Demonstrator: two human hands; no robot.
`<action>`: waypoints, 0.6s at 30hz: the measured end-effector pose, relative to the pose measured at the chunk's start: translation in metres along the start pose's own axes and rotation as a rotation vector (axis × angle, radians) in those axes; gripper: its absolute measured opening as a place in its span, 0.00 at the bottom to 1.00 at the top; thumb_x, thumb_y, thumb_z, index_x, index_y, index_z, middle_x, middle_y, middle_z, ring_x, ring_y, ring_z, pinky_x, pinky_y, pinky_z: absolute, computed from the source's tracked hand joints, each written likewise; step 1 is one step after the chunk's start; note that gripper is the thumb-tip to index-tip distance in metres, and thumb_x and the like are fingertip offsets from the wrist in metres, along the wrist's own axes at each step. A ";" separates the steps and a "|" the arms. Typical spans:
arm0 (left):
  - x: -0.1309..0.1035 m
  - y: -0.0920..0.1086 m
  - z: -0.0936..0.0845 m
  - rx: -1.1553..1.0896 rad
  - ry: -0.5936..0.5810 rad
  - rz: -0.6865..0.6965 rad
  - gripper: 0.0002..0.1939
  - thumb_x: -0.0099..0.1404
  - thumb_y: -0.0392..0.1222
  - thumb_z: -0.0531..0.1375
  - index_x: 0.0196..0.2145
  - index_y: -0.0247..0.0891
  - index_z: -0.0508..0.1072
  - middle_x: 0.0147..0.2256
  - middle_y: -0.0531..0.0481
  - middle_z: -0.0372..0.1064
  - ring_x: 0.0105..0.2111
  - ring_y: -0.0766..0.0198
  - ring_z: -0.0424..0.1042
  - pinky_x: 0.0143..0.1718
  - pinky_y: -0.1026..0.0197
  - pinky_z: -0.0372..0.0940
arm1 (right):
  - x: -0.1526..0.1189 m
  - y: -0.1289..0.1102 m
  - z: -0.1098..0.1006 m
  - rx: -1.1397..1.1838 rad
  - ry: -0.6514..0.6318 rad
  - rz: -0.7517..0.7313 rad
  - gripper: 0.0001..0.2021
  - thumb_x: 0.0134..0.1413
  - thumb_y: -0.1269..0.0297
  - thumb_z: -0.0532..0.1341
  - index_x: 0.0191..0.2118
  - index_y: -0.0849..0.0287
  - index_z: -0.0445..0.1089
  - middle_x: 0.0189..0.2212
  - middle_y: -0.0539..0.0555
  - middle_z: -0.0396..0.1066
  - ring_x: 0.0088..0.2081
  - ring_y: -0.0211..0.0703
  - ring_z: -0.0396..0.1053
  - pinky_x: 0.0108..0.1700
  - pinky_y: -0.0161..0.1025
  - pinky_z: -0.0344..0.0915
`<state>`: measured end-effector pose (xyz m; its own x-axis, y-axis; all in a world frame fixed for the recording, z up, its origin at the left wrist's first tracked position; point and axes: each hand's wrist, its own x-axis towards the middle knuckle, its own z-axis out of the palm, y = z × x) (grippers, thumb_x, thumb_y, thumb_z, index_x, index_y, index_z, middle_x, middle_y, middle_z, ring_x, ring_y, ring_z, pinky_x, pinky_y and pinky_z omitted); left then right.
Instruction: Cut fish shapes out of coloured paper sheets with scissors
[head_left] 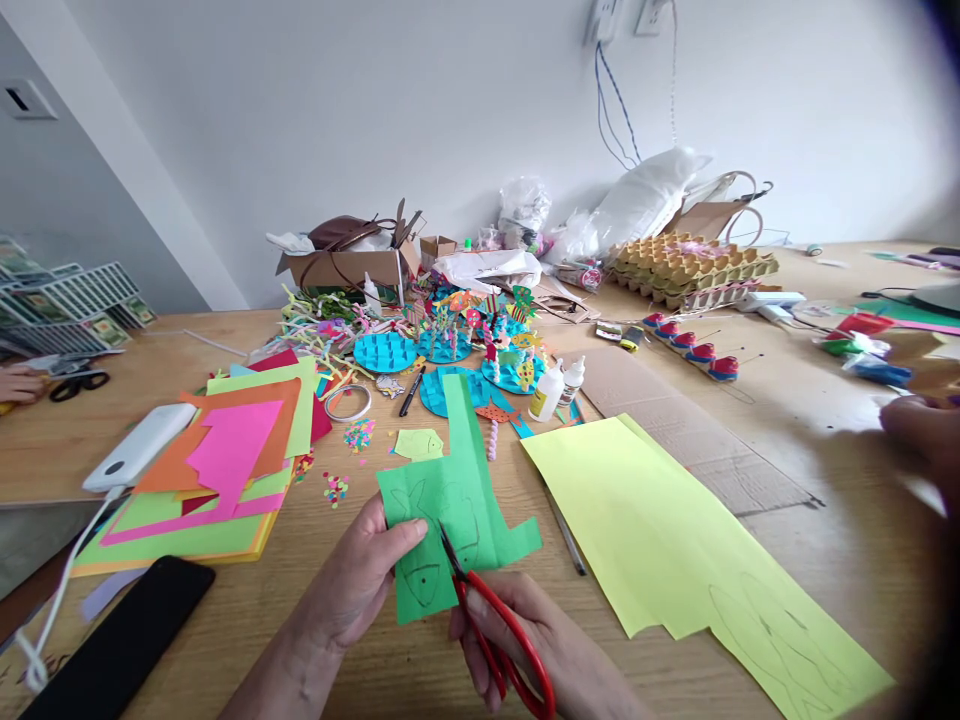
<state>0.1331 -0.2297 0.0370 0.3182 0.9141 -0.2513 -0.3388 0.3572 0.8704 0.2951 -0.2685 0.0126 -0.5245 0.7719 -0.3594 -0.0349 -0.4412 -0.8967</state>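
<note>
My left hand (371, 555) pinches the left edge of a green sheet of paper (491, 500), its thumb lying on top. Fish outlines are drawn on that sheet in dark pen, and a long strip of it sticks up at the back. Red-handled scissors (510, 630) are in my right hand (525, 620), their blades at the green paper between the drawn outlines. Beyond the sheet lies a small light-green paper fish (418, 444). To the right rests a large yellow-green sheet (637, 510) with pencilled fish shapes near its front end.
Coloured papers (232, 450), a white power bank (139, 447) and a black phone (124, 640) lie left. Glue bottles (547, 390), blue round bases (384, 352) and paper scraps stand behind. Cardboard (675, 430) and egg trays (690, 265) are right. Another person's hand (926, 435) shows at the right edge.
</note>
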 end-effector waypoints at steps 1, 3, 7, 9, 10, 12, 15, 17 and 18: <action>0.000 0.000 0.001 -0.001 -0.002 -0.006 0.14 0.56 0.35 0.59 0.43 0.36 0.71 0.33 0.48 0.76 0.35 0.58 0.73 0.37 0.58 0.65 | 0.000 0.000 0.001 -0.002 0.018 -0.006 0.27 0.46 0.38 0.52 0.27 0.62 0.63 0.14 0.47 0.61 0.15 0.31 0.57 0.19 0.29 0.54; 0.000 -0.001 0.003 -0.003 -0.003 -0.015 0.14 0.56 0.35 0.59 0.42 0.36 0.71 0.33 0.48 0.76 0.34 0.58 0.73 0.35 0.59 0.65 | 0.001 0.001 0.003 -0.016 0.038 -0.027 0.26 0.48 0.39 0.51 0.27 0.62 0.62 0.15 0.46 0.61 0.15 0.31 0.57 0.19 0.29 0.54; 0.001 -0.001 0.005 -0.003 -0.017 -0.057 0.14 0.55 0.36 0.60 0.42 0.36 0.71 0.33 0.48 0.76 0.27 0.59 0.72 0.27 0.59 0.65 | 0.001 0.000 0.006 -0.055 0.057 -0.079 0.25 0.49 0.39 0.50 0.26 0.61 0.61 0.15 0.47 0.60 0.16 0.32 0.57 0.19 0.29 0.54; 0.002 -0.001 0.006 -0.012 -0.027 -0.081 0.14 0.55 0.37 0.60 0.41 0.36 0.72 0.33 0.48 0.76 0.25 0.60 0.72 0.27 0.59 0.65 | 0.002 -0.001 0.009 -0.083 0.093 -0.092 0.25 0.49 0.39 0.50 0.25 0.60 0.60 0.15 0.47 0.60 0.16 0.32 0.57 0.19 0.29 0.54; 0.002 -0.001 0.007 -0.017 -0.025 -0.089 0.15 0.54 0.38 0.61 0.41 0.36 0.72 0.33 0.48 0.76 0.26 0.59 0.72 0.28 0.59 0.65 | 0.002 -0.001 0.010 -0.099 0.107 -0.098 0.25 0.50 0.39 0.49 0.24 0.60 0.60 0.15 0.47 0.60 0.16 0.32 0.58 0.19 0.29 0.54; 0.001 -0.001 0.007 -0.023 -0.014 -0.093 0.15 0.53 0.38 0.61 0.40 0.36 0.73 0.33 0.47 0.76 0.29 0.57 0.73 0.30 0.59 0.65 | 0.003 -0.001 0.012 -0.129 0.124 -0.113 0.26 0.51 0.39 0.48 0.22 0.60 0.59 0.15 0.47 0.60 0.17 0.32 0.57 0.19 0.29 0.54; 0.000 -0.002 0.006 -0.019 0.005 -0.080 0.14 0.53 0.38 0.62 0.40 0.36 0.73 0.34 0.47 0.76 0.33 0.56 0.73 0.32 0.59 0.65 | 0.006 0.002 0.014 -0.130 0.136 -0.127 0.26 0.51 0.39 0.47 0.23 0.60 0.58 0.14 0.47 0.59 0.16 0.31 0.56 0.19 0.28 0.53; 0.000 -0.003 0.005 -0.014 0.014 -0.069 0.14 0.54 0.38 0.61 0.40 0.36 0.73 0.34 0.47 0.76 0.34 0.55 0.73 0.34 0.58 0.65 | 0.008 0.005 0.014 -0.117 0.139 -0.130 0.26 0.51 0.39 0.47 0.23 0.60 0.58 0.14 0.46 0.58 0.16 0.30 0.54 0.18 0.27 0.52; 0.000 -0.003 0.005 -0.012 0.017 -0.065 0.15 0.54 0.38 0.61 0.41 0.36 0.73 0.35 0.47 0.76 0.35 0.55 0.73 0.35 0.58 0.65 | 0.009 0.008 0.014 -0.110 0.140 -0.134 0.26 0.51 0.39 0.47 0.23 0.60 0.58 0.13 0.45 0.57 0.15 0.30 0.53 0.17 0.27 0.51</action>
<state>0.1385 -0.2314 0.0358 0.3250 0.8921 -0.3140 -0.3286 0.4178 0.8470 0.2783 -0.2718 0.0063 -0.3983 0.8795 -0.2605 0.0007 -0.2837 -0.9589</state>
